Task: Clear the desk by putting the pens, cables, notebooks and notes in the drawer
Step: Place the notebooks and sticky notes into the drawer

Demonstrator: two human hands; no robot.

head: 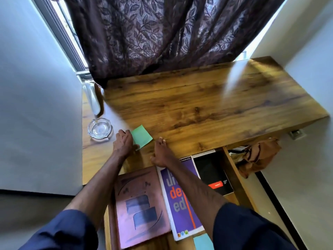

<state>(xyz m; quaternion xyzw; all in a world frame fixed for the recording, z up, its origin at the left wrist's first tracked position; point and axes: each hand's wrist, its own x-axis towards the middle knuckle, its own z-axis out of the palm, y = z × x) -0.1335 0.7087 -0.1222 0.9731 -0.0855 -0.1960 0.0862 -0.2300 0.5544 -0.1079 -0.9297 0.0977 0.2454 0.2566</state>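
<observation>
A green sticky note pad [142, 135] lies at the near left of the wooden desk [207, 101]. My left hand [124, 143] grips its left edge between thumb and fingers. My right hand [161, 152] rests on the desk's front edge, fingers bent, holding nothing. Below, the open drawer [232, 177] holds a pink notebook [142, 210], a purple notebook [178, 201], a black notebook [213, 172] and a light blue note [202, 242].
A glass ashtray [99, 128] sits left of my left hand, with a clear glass bottle [92, 98] behind it. A dark patterned curtain [162, 33] hangs over the desk's back edge. Brown cloth [257, 157] lies right of the drawer.
</observation>
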